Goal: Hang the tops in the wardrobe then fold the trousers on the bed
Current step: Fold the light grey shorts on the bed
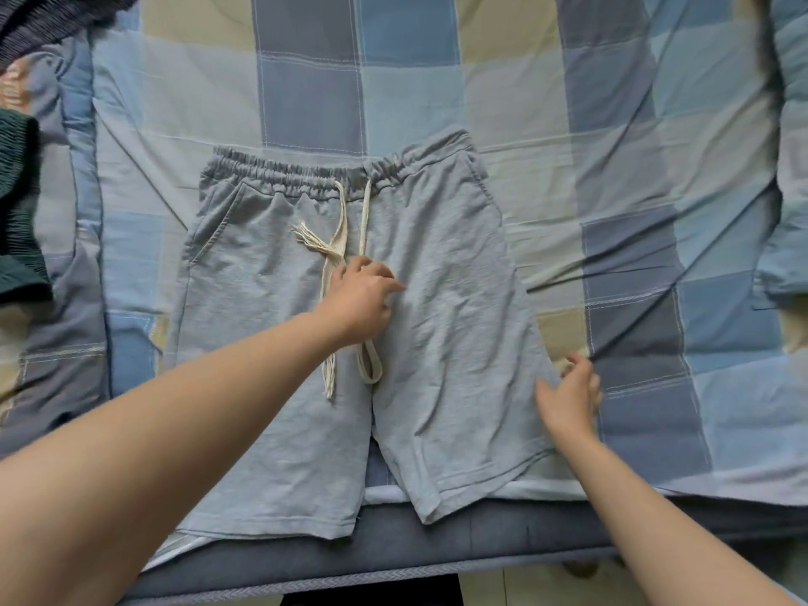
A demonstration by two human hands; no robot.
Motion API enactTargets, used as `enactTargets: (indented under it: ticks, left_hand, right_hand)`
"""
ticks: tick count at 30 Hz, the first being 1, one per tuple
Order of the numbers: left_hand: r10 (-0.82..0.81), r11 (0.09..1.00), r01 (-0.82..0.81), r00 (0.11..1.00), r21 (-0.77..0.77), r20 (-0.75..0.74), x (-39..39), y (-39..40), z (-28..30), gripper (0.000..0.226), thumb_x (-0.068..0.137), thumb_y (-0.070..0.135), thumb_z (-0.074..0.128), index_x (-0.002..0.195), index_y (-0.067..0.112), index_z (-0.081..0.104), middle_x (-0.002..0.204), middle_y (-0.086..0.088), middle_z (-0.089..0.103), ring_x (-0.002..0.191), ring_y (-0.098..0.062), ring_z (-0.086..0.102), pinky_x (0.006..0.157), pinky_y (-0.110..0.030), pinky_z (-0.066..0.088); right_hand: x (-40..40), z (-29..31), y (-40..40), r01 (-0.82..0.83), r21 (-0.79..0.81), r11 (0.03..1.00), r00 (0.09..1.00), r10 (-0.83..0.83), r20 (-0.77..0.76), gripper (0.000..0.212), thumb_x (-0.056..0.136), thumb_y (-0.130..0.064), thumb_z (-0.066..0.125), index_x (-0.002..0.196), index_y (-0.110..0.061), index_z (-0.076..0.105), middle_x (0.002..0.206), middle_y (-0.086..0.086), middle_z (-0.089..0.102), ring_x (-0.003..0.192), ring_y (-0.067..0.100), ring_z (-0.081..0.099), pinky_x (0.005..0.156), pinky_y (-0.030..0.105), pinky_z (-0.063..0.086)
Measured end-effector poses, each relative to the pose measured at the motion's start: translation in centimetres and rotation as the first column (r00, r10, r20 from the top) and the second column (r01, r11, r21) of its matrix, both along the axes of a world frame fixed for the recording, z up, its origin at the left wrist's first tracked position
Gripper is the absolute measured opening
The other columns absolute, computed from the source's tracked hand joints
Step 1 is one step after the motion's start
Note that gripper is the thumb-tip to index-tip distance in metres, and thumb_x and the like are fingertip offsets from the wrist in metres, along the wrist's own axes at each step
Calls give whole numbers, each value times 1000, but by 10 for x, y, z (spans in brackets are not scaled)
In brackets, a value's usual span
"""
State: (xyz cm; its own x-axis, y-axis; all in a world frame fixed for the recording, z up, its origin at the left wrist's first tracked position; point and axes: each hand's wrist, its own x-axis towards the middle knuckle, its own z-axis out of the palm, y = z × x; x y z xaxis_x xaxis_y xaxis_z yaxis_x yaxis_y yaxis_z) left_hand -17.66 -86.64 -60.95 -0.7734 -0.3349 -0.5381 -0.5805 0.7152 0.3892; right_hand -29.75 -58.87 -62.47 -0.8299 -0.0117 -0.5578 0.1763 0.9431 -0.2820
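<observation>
1. A pair of grey shorts [437,299] lies flat and face up on the bed [568,124], waistband away from the person, both legs reaching the near edge.
2. The bed carries a quilt of blue, grey and beige squares.
3. A cream drawstring [341,238] runs from the waistband down the middle of the shorts; its frayed ends lie loose on the fabric.
4. The left hand [360,299] rests on the middle of the shorts, over the drawstring, with its fingers loosely spread and gripping nothing.
5. The right hand [570,398] lies at the outer edge of the right-side leg, fingers open and relaxed, touching the cloth.
6. Dark ribbed clothing [19,203] sits at the left edge of the bed.
</observation>
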Motion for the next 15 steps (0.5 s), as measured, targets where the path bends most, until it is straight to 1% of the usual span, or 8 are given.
enactTargets:
  ticks: [1, 3, 6, 8, 10, 13, 14, 15]
  left_hand:
    - [-9, 1000, 10, 1000, 19, -25, -1, 11, -2, 45, 89, 18, 51, 132, 29, 59, 136, 2, 51, 132, -26, 32, 107, -43, 28]
    - [-6, 999, 9, 998, 46, -69, -3, 34, -5, 41, 90, 18, 50, 128, 25, 62, 128, -1, 56, 123, -27, 38, 101, -42, 35]
    - [50, 986, -38, 996, 162, -69, -9, 71, -4, 36, 91, 16, 51, 125, 20, 64, 120, -4, 61, 116, -28, 47, 96, -36, 40]
    - [174, 920, -165, 985, 354, 6, -15, 92, -2, 38, 94, 15, 51, 131, 15, 58, 116, -8, 66, 114, -28, 56, 95, -31, 41]
    - [273, 814, -283, 957, 507, 97, -24, 112, 0, 44, 97, 26, 53, 140, 16, 47, 115, -10, 68, 107, -28, 63, 94, -30, 44]
    - [434, 591, -501, 858, 632, 274, -34, 136, -2, 58, 92, 47, 59, 140, 21, 39, 113, -13, 67, 81, -25, 68, 72, -30, 53]
    - [477, 530, -563, 816, 634, 327, -35, 142, -3, 59, 88, 46, 64, 135, 19, 41, 116, -14, 65, 84, -25, 67, 69, -29, 52]
    - [506, 522, -594, 793, 612, 339, -36, 146, -5, 56, 85, 40, 69, 129, 15, 45, 118, -15, 63, 93, -28, 66, 73, -30, 52]
  right_hand:
    - [-4, 0, 8, 2, 55, 998, 997, -6, 78, 72, 77, -14, 69, 140, -10, 34, 137, 20, 41, 127, 39, 36, 109, 45, 28]
    - [-6, 0, 18, -111, 136, 985, 982, 87, 170, 85, 75, -22, 73, 145, -16, 25, 145, 15, 32, 132, 37, 33, 108, 47, 27]
    - [-4, 3, 28, -295, 146, 944, 937, 257, 235, 68, 81, -20, 68, 138, -18, 31, 137, 7, 43, 123, 32, 47, 99, 44, 34]
    - [1, 5, 29, -264, -9, 964, 921, 255, 294, 61, 81, -10, 66, 134, -14, 35, 129, 8, 55, 113, 31, 55, 93, 37, 40]
    - [10, 12, 28, -298, -180, 938, 898, 339, 279, 61, 81, -7, 66, 134, -14, 38, 123, 9, 61, 110, 29, 58, 92, 34, 44]
    - [23, 32, 19, -506, -364, 782, 762, 603, 236, 61, 85, -11, 65, 139, -21, 39, 122, -4, 57, 109, 13, 54, 94, 27, 41]
    - [26, 39, 15, -531, -418, 737, 717, 654, 242, 58, 85, -11, 65, 137, -21, 43, 116, -5, 58, 104, 11, 54, 91, 26, 41]
    - [26, 46, 10, -534, -461, 709, 681, 684, 264, 51, 85, -11, 66, 132, -20, 49, 106, -5, 60, 94, 10, 55, 86, 26, 42]
